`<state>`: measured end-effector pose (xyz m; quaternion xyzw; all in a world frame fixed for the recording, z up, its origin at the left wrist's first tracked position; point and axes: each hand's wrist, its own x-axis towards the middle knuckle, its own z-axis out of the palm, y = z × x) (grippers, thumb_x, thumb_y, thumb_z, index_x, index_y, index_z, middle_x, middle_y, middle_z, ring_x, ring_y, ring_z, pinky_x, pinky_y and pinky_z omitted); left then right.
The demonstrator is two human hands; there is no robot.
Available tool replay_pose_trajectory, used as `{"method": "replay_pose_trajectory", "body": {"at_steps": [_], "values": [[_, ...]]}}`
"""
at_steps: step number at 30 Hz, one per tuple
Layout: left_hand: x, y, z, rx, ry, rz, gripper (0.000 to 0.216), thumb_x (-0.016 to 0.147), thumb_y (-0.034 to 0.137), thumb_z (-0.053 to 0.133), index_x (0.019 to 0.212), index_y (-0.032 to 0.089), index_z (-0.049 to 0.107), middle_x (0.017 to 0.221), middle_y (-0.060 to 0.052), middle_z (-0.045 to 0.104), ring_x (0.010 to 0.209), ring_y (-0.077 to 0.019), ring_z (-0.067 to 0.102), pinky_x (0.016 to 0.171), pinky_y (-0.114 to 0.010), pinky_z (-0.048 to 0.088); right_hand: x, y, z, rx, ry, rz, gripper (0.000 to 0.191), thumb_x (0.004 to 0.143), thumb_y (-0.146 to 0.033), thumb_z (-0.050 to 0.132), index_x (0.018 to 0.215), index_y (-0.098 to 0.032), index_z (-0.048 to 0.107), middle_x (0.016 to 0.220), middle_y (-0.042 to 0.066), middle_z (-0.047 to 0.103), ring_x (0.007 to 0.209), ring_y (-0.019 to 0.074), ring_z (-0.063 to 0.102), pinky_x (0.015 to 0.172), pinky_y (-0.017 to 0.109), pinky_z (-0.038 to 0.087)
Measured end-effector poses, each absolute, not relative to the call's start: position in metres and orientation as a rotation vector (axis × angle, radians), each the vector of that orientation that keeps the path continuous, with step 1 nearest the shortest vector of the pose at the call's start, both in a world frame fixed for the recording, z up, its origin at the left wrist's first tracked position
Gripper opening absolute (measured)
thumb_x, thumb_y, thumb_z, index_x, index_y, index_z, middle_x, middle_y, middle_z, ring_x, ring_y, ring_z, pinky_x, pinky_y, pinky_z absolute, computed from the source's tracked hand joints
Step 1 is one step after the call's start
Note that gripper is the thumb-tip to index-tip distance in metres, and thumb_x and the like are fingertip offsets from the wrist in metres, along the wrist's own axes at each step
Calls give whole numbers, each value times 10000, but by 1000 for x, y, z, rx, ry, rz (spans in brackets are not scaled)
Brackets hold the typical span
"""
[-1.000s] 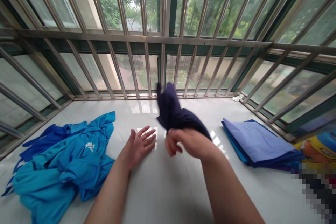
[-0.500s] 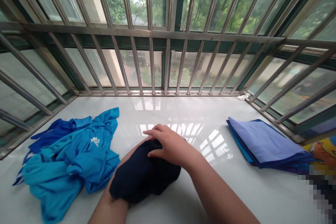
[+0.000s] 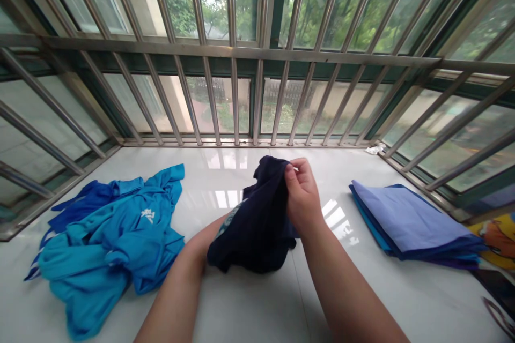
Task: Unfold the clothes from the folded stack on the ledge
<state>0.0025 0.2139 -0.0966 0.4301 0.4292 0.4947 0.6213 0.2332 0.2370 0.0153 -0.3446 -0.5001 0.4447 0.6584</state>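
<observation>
A dark navy cloth garment (image 3: 257, 220) is held up above the white tiled surface, bunched, with a small pale print at its left edge. My right hand (image 3: 302, 190) pinches its upper right edge between thumb and fingers. My left forearm (image 3: 177, 284) reaches in from below, and the cloth covers the hand, so its fingers cannot be seen. To the left lies a crumpled pile of clothes with a bright blue shirt (image 3: 120, 246) bearing a white mark. Over on the right, a folded stack has a light purple-blue cloth (image 3: 410, 214) on top.
Metal bars (image 3: 257, 53) and window panes enclose the white tiled surface (image 3: 257, 305) at the back and sides. A small white scrap (image 3: 375, 150) lies in the back right corner. A yellow patterned item (image 3: 499, 238) and a dark flat object (image 3: 497, 289) are at the right edge.
My right hand has gone from resting spread on the navy garment to pinching its edge, further right. The garment has risen and shifted right, with my left arm still under it.
</observation>
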Motion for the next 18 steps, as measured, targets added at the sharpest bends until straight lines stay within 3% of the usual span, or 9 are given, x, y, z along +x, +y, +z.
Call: {"method": "replay_pose_trajectory", "body": {"at_steps": [2,4,7,11,13,15,18], "values": [[6,216,-94,1062,954,1005,304,691,249,954,975,197,858,993,-55,837,1114,-385,743,1057,-441,564,238,234,28,-696,-982,948,352,985,-567,737,1022,-280,536,794,-73,557,651,125,515,603,232,428],[9,220,-92,1025,975,952,273,705,279,930,950,185,852,871,-52,825,923,-329,778,871,-393,618,244,229,44,-622,-881,860,333,976,-531,751,989,-270,544,790,-72,549,659,117,523,612,223,441],[6,229,-90,736,1033,1252,261,709,262,912,936,175,818,804,-38,809,724,-208,752,663,-262,586,260,226,62,-531,-824,818,365,995,-491,700,837,-253,473,648,-96,421,535,97,410,573,220,425],[-6,240,-90,247,1004,1700,154,841,181,760,992,190,788,886,-29,827,787,-176,779,698,-246,627,284,238,63,-666,-909,956,479,989,-530,648,728,-258,353,548,-128,214,440,89,174,462,228,314],[-8,241,-90,153,997,1730,133,915,175,676,990,172,786,923,-53,834,863,-187,798,788,-273,657,287,243,57,-870,-1112,999,488,981,-623,630,740,-261,408,551,-118,288,443,95,256,476,241,345],[-7,239,-90,164,1003,1723,149,941,186,657,1001,156,790,960,-74,841,915,-198,808,870,-293,662,279,240,49,-1124,-1509,957,462,984,-675,615,818,-250,543,604,-73,473,517,125,452,553,266,421],[-2,235,-88,266,981,1707,206,874,194,751,1071,157,801,1009,-81,849,907,-214,816,927,-321,660,250,223,32,-1518,-2228,824,448,969,-667,661,1052,-229,700,859,53,732,794,236,691,704,331,492]]}}
